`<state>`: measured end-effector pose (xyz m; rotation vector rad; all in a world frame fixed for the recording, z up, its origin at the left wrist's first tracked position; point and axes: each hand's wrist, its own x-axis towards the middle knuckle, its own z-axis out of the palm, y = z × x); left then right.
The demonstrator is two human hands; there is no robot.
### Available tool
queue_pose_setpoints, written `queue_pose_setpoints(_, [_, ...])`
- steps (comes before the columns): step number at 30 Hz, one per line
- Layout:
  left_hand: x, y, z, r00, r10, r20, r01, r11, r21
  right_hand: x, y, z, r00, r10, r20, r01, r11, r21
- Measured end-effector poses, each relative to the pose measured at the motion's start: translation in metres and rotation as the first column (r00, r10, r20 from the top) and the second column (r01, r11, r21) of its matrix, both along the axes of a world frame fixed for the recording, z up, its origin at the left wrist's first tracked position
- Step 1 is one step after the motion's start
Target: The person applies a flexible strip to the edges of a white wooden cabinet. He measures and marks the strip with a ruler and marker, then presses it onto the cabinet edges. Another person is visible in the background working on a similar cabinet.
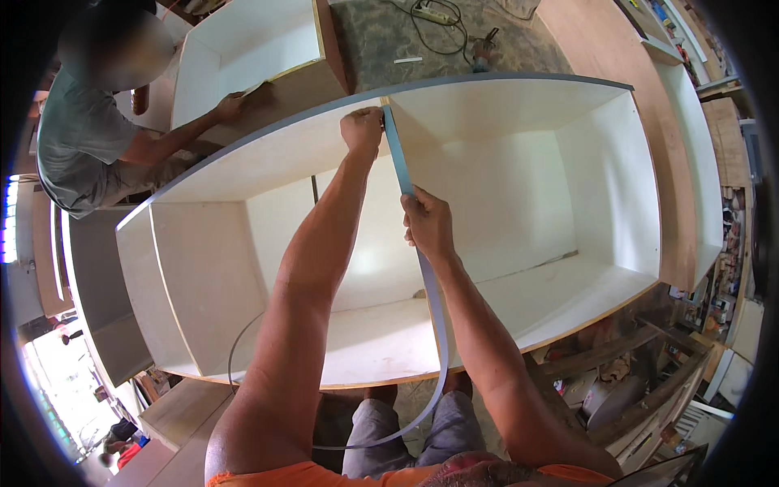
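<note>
A large open cabinet carcass (487,162) with white inner faces lies before me, split by an upright divider (430,312). Along the divider's edge runs a long flexible edging strip (395,154), bluish grey. My left hand (362,131) is closed at the far end of the divider, its fingertips against the strip and partly hidden. Nearer to me, my right hand (428,223) grips the strip between thumb and fingers. From there the strip's loose tail sags past the cabinet's near edge and curves in front of my legs to the left.
At the left, a person (97,138) in a grey shirt rests a hand on another white-lined cabinet (251,40). A cable with a power strip (434,15) lies on the floor beyond. Wooden boards (649,146) stand at the right; a wooden frame (641,390) is at the lower right.
</note>
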<state>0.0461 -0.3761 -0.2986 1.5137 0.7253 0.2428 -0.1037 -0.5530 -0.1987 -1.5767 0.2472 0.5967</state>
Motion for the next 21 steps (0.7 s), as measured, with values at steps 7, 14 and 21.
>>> queue_pose_setpoints(7, [0.041,0.006,-0.013,0.996,0.060,-0.072,-0.046,0.983,0.177,0.029,0.009,-0.010,0.999,-0.040,-0.014,0.040,0.999,0.031])
queue_pose_setpoints(14, [0.046,0.005,-0.011,0.995,0.064,-0.077,-0.043,0.967,0.253,0.035,0.008,-0.026,1.000,-0.025,-0.018,0.027,0.996,0.082])
queue_pose_setpoints(21, [0.037,-0.001,0.014,0.981,0.047,-0.188,0.052,0.868,0.493,0.034,0.008,-0.031,0.999,-0.026,-0.033,0.029,0.996,0.090])
